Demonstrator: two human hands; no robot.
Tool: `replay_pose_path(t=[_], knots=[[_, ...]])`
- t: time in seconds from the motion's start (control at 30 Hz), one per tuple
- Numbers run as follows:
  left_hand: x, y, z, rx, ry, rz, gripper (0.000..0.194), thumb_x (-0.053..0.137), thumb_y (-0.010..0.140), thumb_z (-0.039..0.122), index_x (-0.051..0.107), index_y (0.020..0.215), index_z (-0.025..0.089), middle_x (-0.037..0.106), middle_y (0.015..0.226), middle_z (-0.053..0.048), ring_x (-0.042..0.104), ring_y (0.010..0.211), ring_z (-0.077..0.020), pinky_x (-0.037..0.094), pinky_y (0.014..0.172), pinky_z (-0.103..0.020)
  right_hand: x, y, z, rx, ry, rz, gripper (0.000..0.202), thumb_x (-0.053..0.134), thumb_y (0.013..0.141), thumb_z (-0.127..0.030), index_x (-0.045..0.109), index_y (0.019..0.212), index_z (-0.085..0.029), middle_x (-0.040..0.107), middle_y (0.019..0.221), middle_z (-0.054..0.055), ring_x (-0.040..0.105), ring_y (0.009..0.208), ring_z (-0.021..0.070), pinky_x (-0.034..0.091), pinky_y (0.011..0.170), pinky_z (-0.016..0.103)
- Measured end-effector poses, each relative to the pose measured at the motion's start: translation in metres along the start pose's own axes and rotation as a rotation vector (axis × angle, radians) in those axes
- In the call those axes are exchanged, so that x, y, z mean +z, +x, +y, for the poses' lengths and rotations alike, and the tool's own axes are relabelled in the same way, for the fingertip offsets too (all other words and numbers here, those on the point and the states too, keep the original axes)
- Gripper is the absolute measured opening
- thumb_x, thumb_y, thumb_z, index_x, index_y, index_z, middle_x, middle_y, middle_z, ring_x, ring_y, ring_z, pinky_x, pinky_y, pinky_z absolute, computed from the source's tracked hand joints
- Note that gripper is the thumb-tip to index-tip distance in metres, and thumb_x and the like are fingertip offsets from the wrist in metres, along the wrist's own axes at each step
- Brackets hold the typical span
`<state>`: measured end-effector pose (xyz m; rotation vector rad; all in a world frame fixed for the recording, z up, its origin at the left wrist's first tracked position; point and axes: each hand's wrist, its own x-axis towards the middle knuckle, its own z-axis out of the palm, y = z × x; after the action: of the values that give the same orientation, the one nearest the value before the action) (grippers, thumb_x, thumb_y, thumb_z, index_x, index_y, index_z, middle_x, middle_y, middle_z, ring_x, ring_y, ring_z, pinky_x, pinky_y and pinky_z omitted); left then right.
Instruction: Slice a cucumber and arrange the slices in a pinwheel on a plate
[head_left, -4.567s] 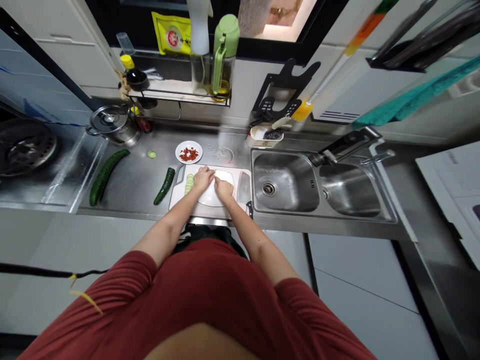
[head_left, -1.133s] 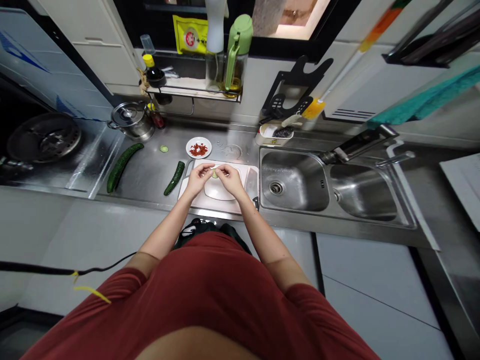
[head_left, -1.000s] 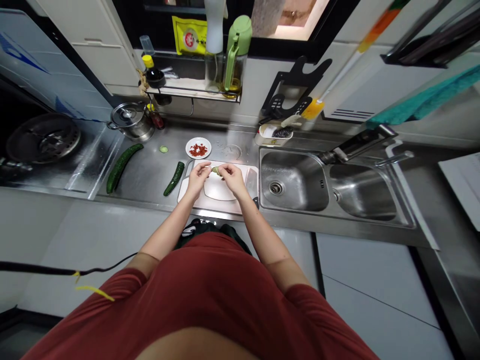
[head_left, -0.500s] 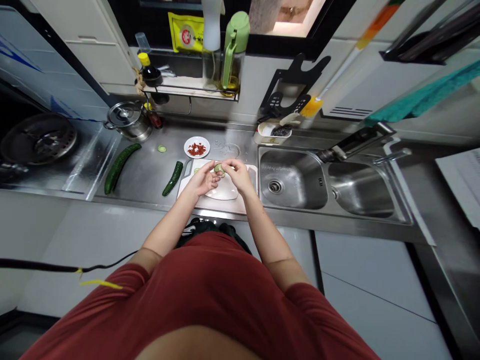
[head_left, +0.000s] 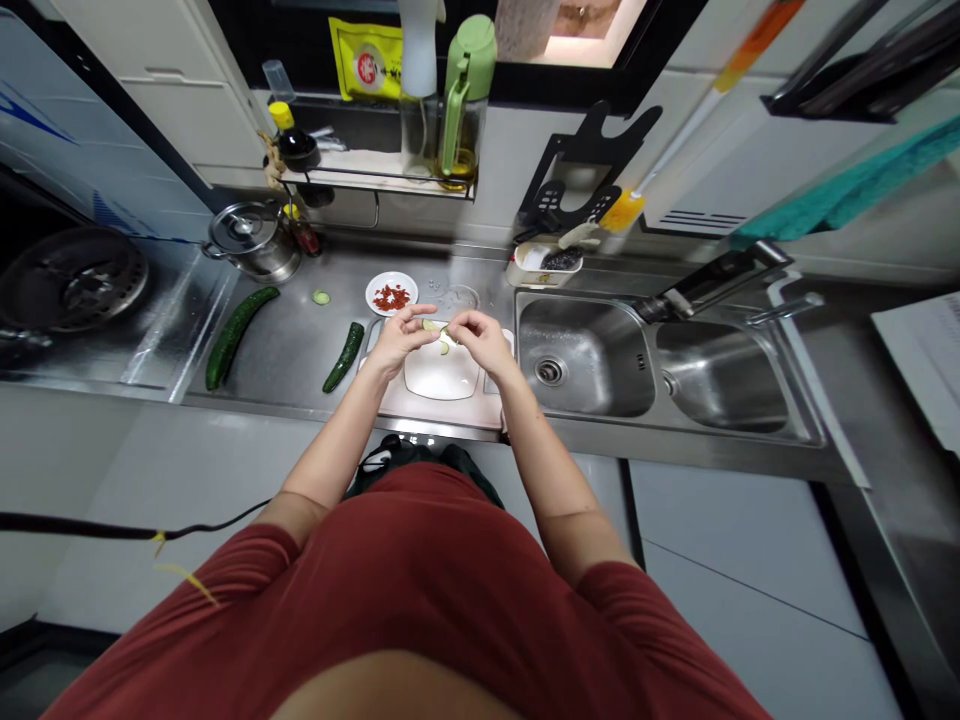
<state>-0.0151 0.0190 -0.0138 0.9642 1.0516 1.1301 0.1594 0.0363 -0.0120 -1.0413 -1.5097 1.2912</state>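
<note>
My left hand [head_left: 400, 341] is pinched on a pale green cucumber slice [head_left: 430, 325] over the far edge of a white plate [head_left: 442, 378]. Close beside it, my right hand [head_left: 481, 340] has its fingers pressed together; what they hold is too small to make out. Another cucumber slice [head_left: 444, 349] shows just below the fingertips, at the plate. Under the plate lies a light cutting board [head_left: 397, 402]. Left of the board rests a shorter piece of cucumber [head_left: 344, 357]. A small white dish [head_left: 391, 294] holding chopped red pieces stands behind the board.
A long cucumber [head_left: 238, 337] and a cucumber end [head_left: 321, 297] lie on the steel counter at left. Behind them stands a lidded pot [head_left: 253, 240]. To the right is a double sink [head_left: 589, 358] with a faucet [head_left: 712, 285]. Bottles stand on a wall shelf [head_left: 375, 180].
My hands have moved slightly apart, and the left fingers have turned from palm-up to a pinch. More of the plate shows, with a slice below my fingertips. The view has shifted slightly.
</note>
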Motion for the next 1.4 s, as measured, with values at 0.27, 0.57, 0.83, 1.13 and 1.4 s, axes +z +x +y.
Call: replay_pose_path(t=[0.27,0.57,0.83,1.13,1.4], knots=[[0.004,-0.001,0.006,0.174,0.144,0.046,0.044,0.082,0.060,0.028,0.066,0.099,0.017,0.055,0.066,0.005,0.049,0.058,-0.0055,0.040,0.057,-0.019,-0.002,0.001,-0.004,0.014,0.028,-0.088,0.024,0.066,0.074,-0.041,0.061,0.076,-0.018,0.060,0.065,-0.002,0.055,0.058,0.0102,0.046,0.054,0.022],[0.007,-0.001,0.003,0.219,0.219,0.099,0.037,0.081,0.062,0.027,0.068,0.095,0.017,0.055,0.068,0.003,0.046,0.059,-0.0069,0.036,0.056,-0.020,0.001,0.005,-0.001,0.064,0.015,-0.048,0.024,0.067,0.072,-0.041,0.061,0.072,-0.018,0.057,0.058,-0.003,0.052,0.051,0.0091,0.045,0.048,0.020],[0.005,0.009,-0.015,0.262,0.294,0.128,0.033,0.077,0.064,0.028,0.068,0.092,0.017,0.060,0.074,0.001,0.047,0.060,-0.0078,0.038,0.059,-0.021,0.001,0.011,0.013,0.156,0.009,-0.028,0.020,0.066,0.070,-0.036,0.060,0.068,-0.017,0.054,0.052,-0.004,0.049,0.047,0.0083,0.043,0.044,0.019],[-0.007,0.041,-0.067,0.169,0.313,0.165,0.028,0.076,0.064,0.028,0.067,0.088,0.015,0.064,0.076,-0.001,0.051,0.063,-0.0092,0.041,0.063,-0.022,-0.009,0.033,0.064,0.202,-0.317,0.025,0.012,0.064,0.072,-0.026,0.063,0.079,-0.015,0.055,0.052,-0.005,0.051,0.049,0.0099,0.043,0.053,0.020],[-0.023,0.067,-0.122,-0.028,0.746,0.240,0.022,0.072,0.068,0.026,0.070,0.087,0.017,0.067,0.076,0.000,0.058,0.070,-0.0117,0.044,0.070,-0.022,-0.007,0.046,0.125,0.302,-0.648,-0.008,0.009,0.058,0.077,-0.019,0.065,0.081,-0.015,0.066,0.073,0.000,0.058,0.067,0.0119,0.043,0.067,0.020]])
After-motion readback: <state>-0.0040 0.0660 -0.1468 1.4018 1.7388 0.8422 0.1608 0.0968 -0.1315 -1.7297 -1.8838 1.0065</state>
